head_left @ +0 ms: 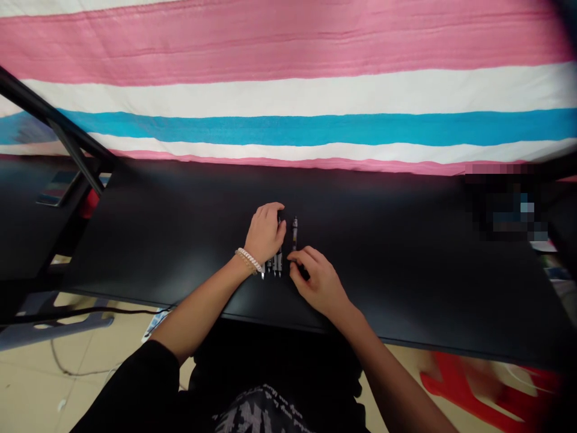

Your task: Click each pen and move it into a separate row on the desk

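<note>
Several pens (277, 263) lie side by side on the black table, their near ends showing. My left hand (265, 231) covers most of them, its thumb and forefinger closed around the far part of the rightmost one. A single pen (294, 231) lies apart, just right of this row and roughly parallel to it. At its near end, my right hand (319, 281) has thumb and forefinger pinched together on it. The palm hides what the left hand's other fingers do.
The black tabletop (180, 240) stretches to both sides. Behind it hangs a striped cloth (288, 129). Dark metal bars (74, 150) stand at the left, near a phone-like flat object (58, 188). A red stool (464, 391) is below the table at right.
</note>
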`<state>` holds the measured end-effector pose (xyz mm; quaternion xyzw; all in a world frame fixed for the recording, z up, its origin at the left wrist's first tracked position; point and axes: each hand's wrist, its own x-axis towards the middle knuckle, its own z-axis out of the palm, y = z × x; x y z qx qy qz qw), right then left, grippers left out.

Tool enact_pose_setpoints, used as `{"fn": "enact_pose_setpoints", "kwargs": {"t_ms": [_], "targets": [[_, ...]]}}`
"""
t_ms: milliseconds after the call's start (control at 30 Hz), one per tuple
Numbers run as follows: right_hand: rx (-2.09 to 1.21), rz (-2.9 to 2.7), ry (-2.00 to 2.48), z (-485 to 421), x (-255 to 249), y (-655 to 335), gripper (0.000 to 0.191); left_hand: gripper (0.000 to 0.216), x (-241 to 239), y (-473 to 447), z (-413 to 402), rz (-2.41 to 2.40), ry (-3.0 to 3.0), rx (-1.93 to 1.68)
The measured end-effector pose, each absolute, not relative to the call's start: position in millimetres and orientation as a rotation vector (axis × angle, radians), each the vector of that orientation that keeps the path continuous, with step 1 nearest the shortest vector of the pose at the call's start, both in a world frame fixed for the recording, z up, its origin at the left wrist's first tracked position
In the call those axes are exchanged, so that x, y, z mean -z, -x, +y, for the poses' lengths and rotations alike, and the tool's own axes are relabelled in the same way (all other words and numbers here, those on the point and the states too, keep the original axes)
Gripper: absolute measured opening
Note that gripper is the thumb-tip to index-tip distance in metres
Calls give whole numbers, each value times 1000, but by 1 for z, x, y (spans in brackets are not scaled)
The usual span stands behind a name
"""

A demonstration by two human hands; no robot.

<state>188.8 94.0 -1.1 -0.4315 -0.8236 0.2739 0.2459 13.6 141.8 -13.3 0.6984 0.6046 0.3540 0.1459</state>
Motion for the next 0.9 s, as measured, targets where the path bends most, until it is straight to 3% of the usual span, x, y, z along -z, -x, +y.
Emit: {"fn": "enact_pose_setpoints", "kwargs": {"t_ms": [333, 433, 533, 700, 900], "targets": [[-792, -2001, 1318, 97, 1, -186, 11, 28, 14, -17, 142, 1745, -1943, -1073], [-959, -1735, 1349, 108, 4, -186, 11, 23, 10, -17, 142, 1783, -1819, -1159], [-1208, -1437, 1273, 119, 4, -185, 24, 22, 6, -14, 144, 1767, -1655, -1301], [-1378, -1363, 1121, 138, -5, -178, 32, 40, 3, -6, 153, 1413, -1174, -1694], [-1471, -1357, 1037, 159, -4, -162, 35, 36, -6, 1, 157, 961, -643, -1618]]}}
